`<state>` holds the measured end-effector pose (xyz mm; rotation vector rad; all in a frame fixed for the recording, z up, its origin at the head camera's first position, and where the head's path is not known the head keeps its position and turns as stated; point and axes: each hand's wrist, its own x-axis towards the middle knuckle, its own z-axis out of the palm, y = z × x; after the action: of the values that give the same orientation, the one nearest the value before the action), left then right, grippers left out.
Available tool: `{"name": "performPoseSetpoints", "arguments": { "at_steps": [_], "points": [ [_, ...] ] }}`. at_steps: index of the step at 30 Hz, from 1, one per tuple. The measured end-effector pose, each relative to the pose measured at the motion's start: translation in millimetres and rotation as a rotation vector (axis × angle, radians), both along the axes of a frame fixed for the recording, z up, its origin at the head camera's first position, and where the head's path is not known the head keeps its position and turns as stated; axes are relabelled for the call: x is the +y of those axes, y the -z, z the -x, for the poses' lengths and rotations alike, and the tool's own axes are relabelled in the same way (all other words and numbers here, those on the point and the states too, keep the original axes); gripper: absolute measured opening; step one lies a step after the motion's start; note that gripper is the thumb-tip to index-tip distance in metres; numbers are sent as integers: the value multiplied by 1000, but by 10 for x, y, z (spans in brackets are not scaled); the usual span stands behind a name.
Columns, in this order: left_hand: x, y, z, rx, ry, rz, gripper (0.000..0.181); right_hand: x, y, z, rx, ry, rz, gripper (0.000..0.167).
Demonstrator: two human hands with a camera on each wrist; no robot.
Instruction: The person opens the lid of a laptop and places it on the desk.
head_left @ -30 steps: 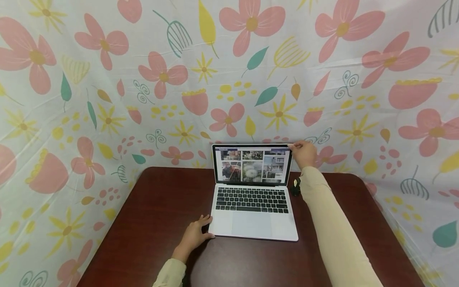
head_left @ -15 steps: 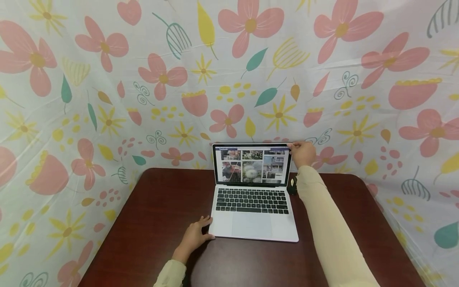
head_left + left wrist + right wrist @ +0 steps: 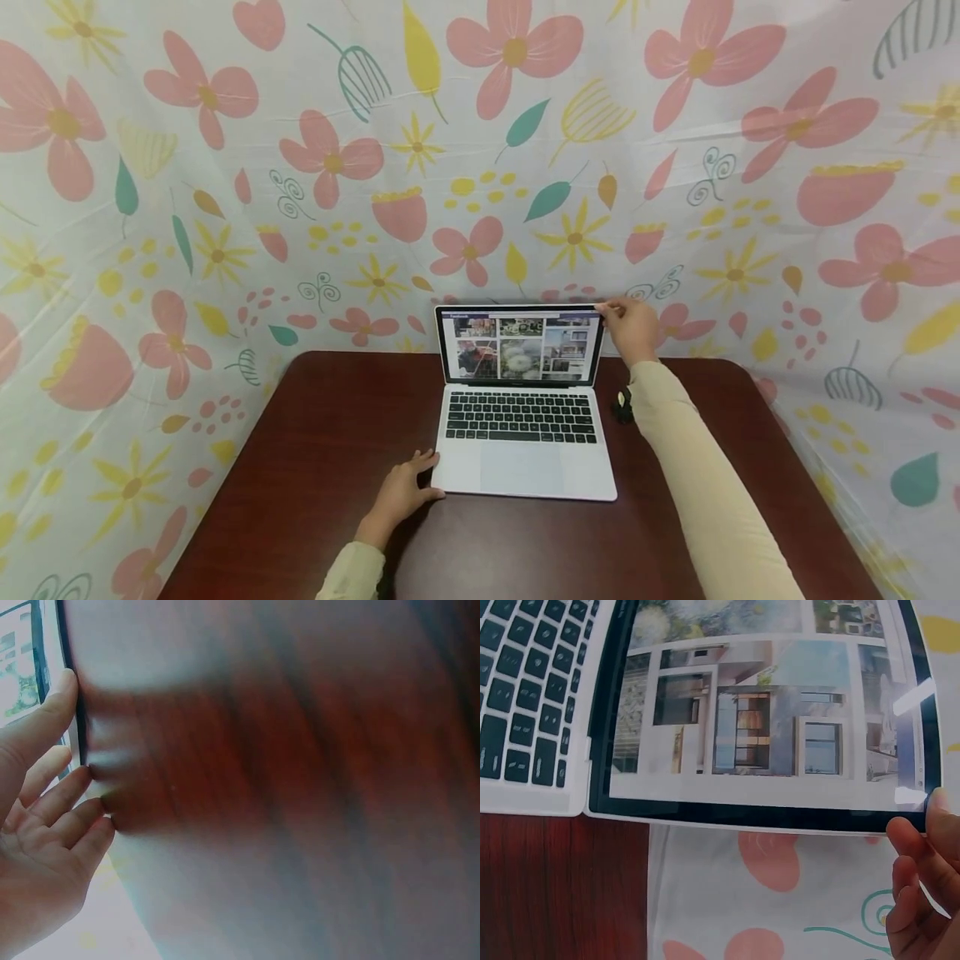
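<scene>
A silver laptop (image 3: 517,468) stands unfolded on the dark red-brown table, its screen (image 3: 520,348) lit with a page of several photos. My right hand (image 3: 632,329) pinches the top right corner of the lid; in the right wrist view the thumb and fingers of that hand (image 3: 926,862) meet at the screen's corner. At the base's front left corner, my left hand (image 3: 400,498) touches the edge with thumb and fingertips. The left wrist view has this hand (image 3: 52,825) with its fingers extended, the thumb against the laptop's dark edge (image 3: 75,720).
The table (image 3: 337,408) has rounded back corners. Behind it and at both sides hangs a white cloth (image 3: 465,142) printed with flowers and leaves, close to the lid's back. A dark strap-like item (image 3: 621,406) is at the right wrist.
The lid's top edge sits slightly lower in the head view and the screen looks a little shorter, with my right hand still gripping its corner. The head view has shifted slightly.
</scene>
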<state>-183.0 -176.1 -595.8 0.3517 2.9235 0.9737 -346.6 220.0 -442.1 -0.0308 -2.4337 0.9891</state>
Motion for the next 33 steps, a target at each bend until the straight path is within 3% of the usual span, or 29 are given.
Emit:
{"name": "performPoseSetpoints", "arguments": {
  "at_steps": [9, 13, 19, 27, 33],
  "points": [
    [4, -11, 2, 10, 33, 39, 67, 12, 42, -84, 51, -29, -135, 36],
    [17, -30, 13, 12, 55, 69, 67, -5, 46, -159, 18, -81, -168, 44],
    [47, -55, 14, 17, 65, 105, 64, -49, 63, -328, -25, -132, -180, 55],
    [70, -106, -6, 10, 60, 125, 57, -55, 178, -611, -90, -151, -164, 54],
    [64, -201, -7, 85, 49, 109, 47, -20, 245, -822, -62, -164, -149, 44]
  ]
}}
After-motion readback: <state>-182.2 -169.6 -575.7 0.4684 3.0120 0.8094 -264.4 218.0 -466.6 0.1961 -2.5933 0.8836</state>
